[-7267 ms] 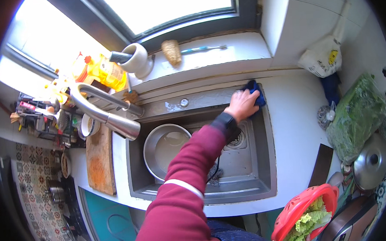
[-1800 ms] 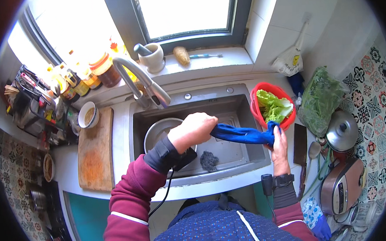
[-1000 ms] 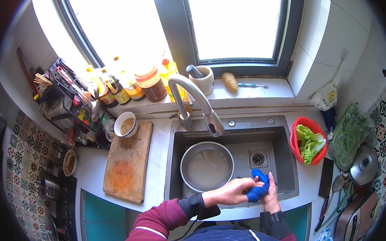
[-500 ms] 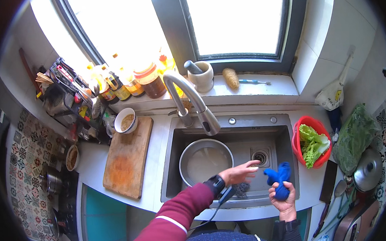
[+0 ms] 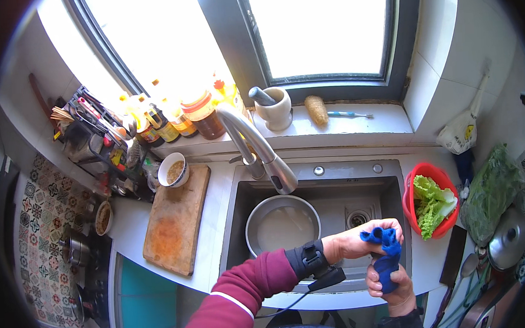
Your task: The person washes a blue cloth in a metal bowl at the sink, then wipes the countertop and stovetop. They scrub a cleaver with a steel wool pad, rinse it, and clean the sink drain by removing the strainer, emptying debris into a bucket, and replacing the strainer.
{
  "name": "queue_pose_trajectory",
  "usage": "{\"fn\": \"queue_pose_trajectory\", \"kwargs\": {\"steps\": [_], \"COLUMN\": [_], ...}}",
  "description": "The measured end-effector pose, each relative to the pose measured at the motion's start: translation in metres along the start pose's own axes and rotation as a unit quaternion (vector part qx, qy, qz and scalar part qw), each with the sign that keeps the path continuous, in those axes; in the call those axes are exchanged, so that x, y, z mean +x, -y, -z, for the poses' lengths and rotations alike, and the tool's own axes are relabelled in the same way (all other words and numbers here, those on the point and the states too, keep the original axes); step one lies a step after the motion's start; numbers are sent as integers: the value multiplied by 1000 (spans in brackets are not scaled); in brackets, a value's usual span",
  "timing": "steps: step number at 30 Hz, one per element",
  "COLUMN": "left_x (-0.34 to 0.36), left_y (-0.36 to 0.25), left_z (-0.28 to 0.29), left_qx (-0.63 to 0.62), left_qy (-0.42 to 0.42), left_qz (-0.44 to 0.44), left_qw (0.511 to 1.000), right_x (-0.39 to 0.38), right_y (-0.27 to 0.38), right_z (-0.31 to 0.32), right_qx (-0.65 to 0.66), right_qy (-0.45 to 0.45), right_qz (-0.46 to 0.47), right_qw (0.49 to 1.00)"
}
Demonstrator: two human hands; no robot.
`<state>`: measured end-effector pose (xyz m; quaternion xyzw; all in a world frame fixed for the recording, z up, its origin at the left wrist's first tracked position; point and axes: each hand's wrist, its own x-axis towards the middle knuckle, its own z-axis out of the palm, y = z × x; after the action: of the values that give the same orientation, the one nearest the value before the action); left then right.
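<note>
Head view: right hand is wrapped round the lower end of the blue cloth; left hand has its fingers curled round the upper end. Cloth is bunched over the front right corner of the sink. Main risk, my read: if it's wet, a hard twist could slip it free or throw drips outside the sink. Black wrist lead hangs near the sink's front edge; could snag or get wet. Cleaver lies on the table right of the sink; a wide right swing might knock it. Red basket of lettuce sits just right of the sink, so splash could reach the leaves. Versus half a second ago: left hand was spread, off the cloth, right hand holding it alone; now both grip it.
</note>
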<state>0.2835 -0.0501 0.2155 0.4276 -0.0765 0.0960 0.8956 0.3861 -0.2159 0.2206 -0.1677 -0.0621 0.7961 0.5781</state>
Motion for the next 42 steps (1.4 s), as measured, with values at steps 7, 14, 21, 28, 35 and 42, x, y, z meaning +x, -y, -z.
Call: {"fn": "queue_pose_trajectory", "kwargs": {"steps": [7,14,21,28,35,42], "left_x": [19,9,-3,-18,47,44], "left_y": [46,153,202,83,13,-28], "left_z": [22,57,77,62,15,-28], "left_qx": [114,436,275,-168,-279,-11], "left_qy": [-232,-446,-588,-247,108,11], "left_qz": [102,130,255,245,-50,-42], "left_qw": [961,771,716,922,953,999], "right_x": [24,52,44,17,29,6], "right_y": [11,-24,-41,5,1,5], "right_z": [36,131,149,91,-20,-45], "right_qx": [-346,-726,-794,-105,390,416], "right_qy": [-301,-379,-366,-292,116,122], "right_qz": [14,6,-3,-17,20,118], "right_qw": [889,574,486,950,913,893]}}
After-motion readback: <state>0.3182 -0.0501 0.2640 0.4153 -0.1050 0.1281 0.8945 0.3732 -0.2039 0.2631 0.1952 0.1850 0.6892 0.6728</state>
